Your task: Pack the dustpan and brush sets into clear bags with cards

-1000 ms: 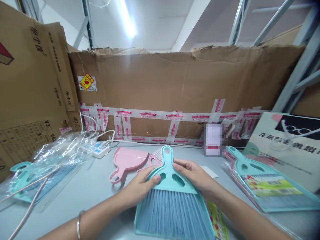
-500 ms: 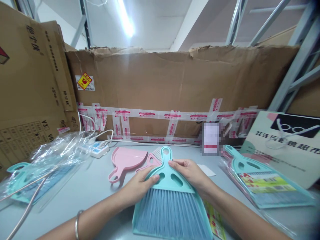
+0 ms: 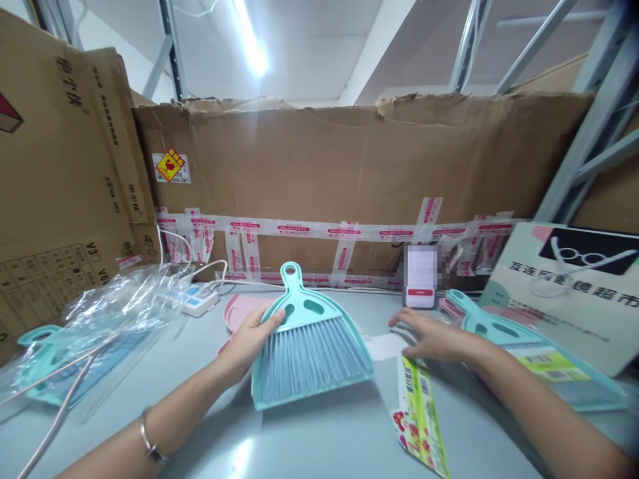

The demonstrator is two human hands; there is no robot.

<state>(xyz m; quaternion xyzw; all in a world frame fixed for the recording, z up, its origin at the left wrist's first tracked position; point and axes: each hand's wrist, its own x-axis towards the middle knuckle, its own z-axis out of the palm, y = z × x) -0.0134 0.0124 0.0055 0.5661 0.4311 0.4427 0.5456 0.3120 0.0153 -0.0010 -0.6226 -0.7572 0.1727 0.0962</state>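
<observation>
My left hand (image 3: pixel 254 336) grips the left side of a turquoise dustpan (image 3: pixel 364 362), thumb on top. A matching hand brush (image 3: pixel 312 352) with blue-grey bristles lies nested in the pan, handles together and pointing away from me. To the right, my right hand (image 3: pixel 432 336) hovers low over the table with thumb and fingers apart, holding nothing I can see. Just below its thumb lies a yellow-green printed card (image 3: pixel 422 419). A white paper slip (image 3: pixel 387 346) is beside its fingertips. Behind the turquoise set, a pink dustpan (image 3: pixel 237 311) is mostly covered.
Another turquoise set (image 3: pixel 559 372) lies at right by a printed box (image 3: pixel 574 293). A phone (image 3: pixel 420 276) leans against the large carton (image 3: pixel 349 159). At left, plastic wrap (image 3: pixel 114 299) covers more turquoise pieces, near a power strip (image 3: pixel 197 299) and cables.
The turquoise dustpan and brush have moved left and away, now held by my left hand alone. My right hand has let go and moved right toward the printed card, which is more exposed.
</observation>
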